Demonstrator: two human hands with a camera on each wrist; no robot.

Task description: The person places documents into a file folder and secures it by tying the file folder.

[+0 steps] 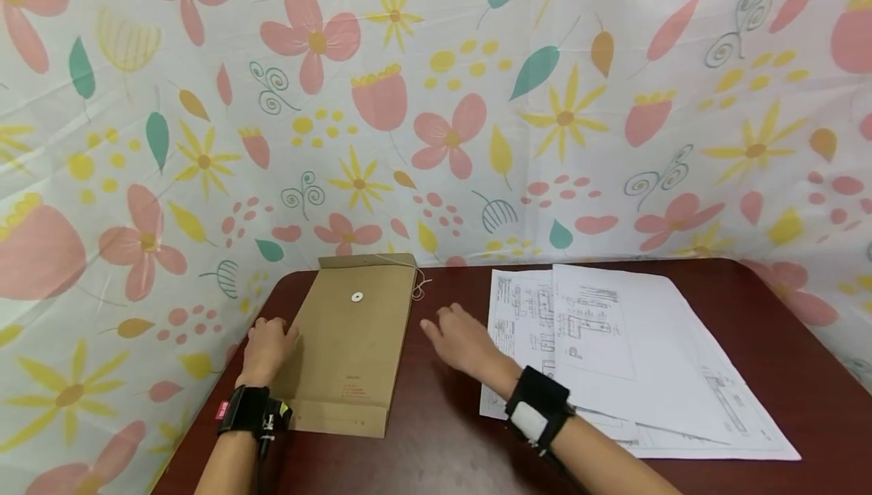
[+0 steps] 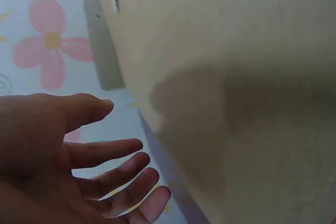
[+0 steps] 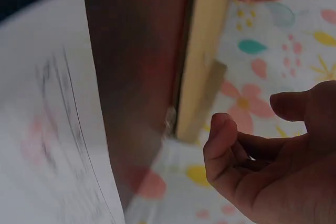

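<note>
A brown paper envelope (image 1: 350,351) with a white button (image 1: 357,297) and a loose string (image 1: 418,287) lies flat on the dark red table (image 1: 749,313). My left hand (image 1: 267,347) sits at the envelope's left edge. In the left wrist view the left hand (image 2: 94,153) has relaxed, spread fingers and holds nothing, with the envelope (image 2: 236,77) just beside it. My right hand (image 1: 459,340) is over the table between the envelope and a spread of printed sheets (image 1: 613,344). In the right wrist view the right hand (image 3: 247,145) is loosely curled and empty.
The sheets (image 3: 47,129) carry technical drawings and overlap across the right half of the table. A floral cloth (image 1: 436,101) hangs behind and around the table. The table's rounded left corner lies near the left hand.
</note>
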